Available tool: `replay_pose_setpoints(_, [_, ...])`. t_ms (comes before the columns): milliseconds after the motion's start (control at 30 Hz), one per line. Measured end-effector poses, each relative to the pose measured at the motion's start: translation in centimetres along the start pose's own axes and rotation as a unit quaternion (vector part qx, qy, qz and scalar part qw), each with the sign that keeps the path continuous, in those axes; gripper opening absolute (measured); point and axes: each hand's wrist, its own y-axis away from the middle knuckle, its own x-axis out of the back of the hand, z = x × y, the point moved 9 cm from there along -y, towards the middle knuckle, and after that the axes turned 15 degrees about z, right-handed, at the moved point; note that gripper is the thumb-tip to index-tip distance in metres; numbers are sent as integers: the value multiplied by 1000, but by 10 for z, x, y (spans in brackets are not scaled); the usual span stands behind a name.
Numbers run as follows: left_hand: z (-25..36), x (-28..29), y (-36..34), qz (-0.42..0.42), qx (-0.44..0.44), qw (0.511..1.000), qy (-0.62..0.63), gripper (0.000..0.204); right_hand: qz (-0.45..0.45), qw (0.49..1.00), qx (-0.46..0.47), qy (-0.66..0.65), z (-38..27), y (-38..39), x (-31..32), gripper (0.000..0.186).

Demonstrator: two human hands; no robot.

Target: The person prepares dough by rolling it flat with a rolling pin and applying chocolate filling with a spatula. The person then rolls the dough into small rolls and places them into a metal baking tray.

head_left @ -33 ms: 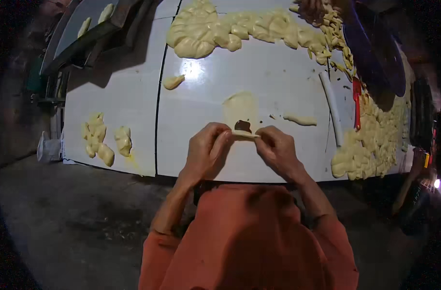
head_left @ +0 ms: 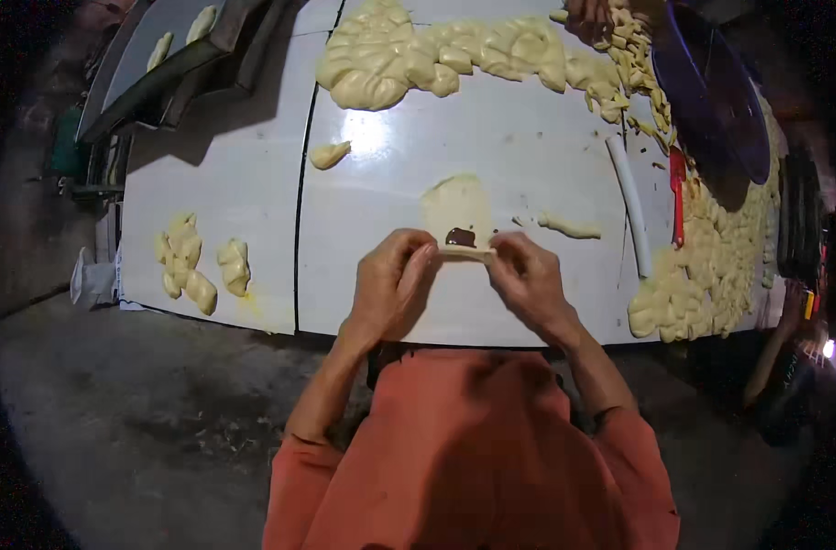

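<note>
Pinching a dough sheet [head_left: 454,197] by its folded near edge.

Stretched over the counter [head_left: 372,197] on inward-slanting forearms [head_left: 331,380]; clamped, thumb against fingers, on the fold's left end with the left hand [head_left: 395,280] and its right end with the right hand [head_left: 530,282], well apart; just short of a dark dab [head_left: 461,238] on the sheet.
</note>
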Motion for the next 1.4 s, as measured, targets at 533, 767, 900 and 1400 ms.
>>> replay_pose_setpoints(533, [37,-14,-8,-27,-267,951,-157,23,-74,976,155,132,-13,-16,-8,30])
replay_pose_setpoints(767, [35,-11,-20,18,-225,961,-156,17,-44,988,50,136,5,-32,-6,14])
replay_pose_setpoints(900, [26,-5,-25,31,-159,977,-139,16,13,989,39,145,5,-37,-3,20])
replay_pose_setpoints(1400, [35,7,-27,59,-313,937,-144,29,11,978,174,117,0,-39,3,27])
